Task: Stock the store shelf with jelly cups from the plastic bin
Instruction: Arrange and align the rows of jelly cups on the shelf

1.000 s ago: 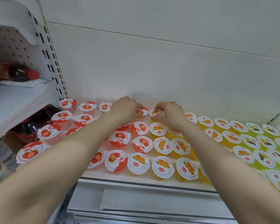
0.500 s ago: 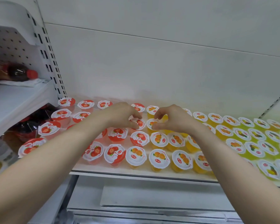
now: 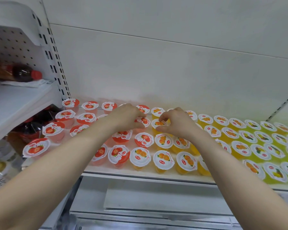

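The white store shelf carries rows of jelly cups: strawberry cups on the left, orange cups in the middle, yellow-green cups on the right. My left hand curls around a strawberry cup in the second row from the back. Just to its right, my right hand pinches an orange cup between thumb and fingers. Both cups stand on the shelf. The plastic bin is out of view.
A slotted shelf upright borders the cups on the left. Beyond it a cola bottle lies on a higher shelf, with dark bottles underneath. A white back panel rises behind the cups, and a lower shelf sits below.
Both hands have drawn back from the rear row to the second row, where each now grips a cup. The cups set at the back stay in place.
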A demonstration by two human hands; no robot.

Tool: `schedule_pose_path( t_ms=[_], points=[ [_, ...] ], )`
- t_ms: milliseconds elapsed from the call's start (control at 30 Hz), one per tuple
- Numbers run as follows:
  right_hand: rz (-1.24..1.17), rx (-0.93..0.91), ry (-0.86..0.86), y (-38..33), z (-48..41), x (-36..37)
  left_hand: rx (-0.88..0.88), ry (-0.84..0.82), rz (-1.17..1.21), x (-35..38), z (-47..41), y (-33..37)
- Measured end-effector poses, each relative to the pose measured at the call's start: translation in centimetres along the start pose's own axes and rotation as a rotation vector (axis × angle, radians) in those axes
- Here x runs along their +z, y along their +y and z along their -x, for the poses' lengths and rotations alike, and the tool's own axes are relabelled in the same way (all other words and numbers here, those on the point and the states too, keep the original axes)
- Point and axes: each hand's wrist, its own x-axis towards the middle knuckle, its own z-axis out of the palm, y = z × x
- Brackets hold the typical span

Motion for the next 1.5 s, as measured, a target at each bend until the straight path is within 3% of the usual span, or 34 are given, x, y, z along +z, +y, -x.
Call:
schedule_pose_path(
  t_ms=[200, 300, 433, 733, 1167, 1500],
  points=[
    [0.018, 0.003, 0.010, -0.2, 0.9, -0.3, -0.008, 0.059, -0.031, 0.2, 0.9, 0.3],
    [-0.098, -0.001, 0.065, 0.3, 2.2, -0.8, -0.003, 0.113, 0.047, -0.4, 2.1, 0.8],
    [-0.187, -0.023, 0.015, 0.5, 4.3, -1.3, 0.031, 0.058, 0.100, -0.8, 3.5, 2.6],
    [-0.052, 0.057, -0.029, -1.5, 6.5, -0.4, 0.012, -0.008, 0.081, 0.0, 4.4, 4.6],
    [-0.055, 0.131, 0.079, -2.3, 6.9, 0.7, -0.013, 0.084, -0.036, 0.1, 5.1, 4.3],
    [-0.236, -0.034, 0.113, -2.3, 11.0, -0.9, 0.058, 0.040, 0.129, -0.9, 8.7, 4.2]
  ],
)
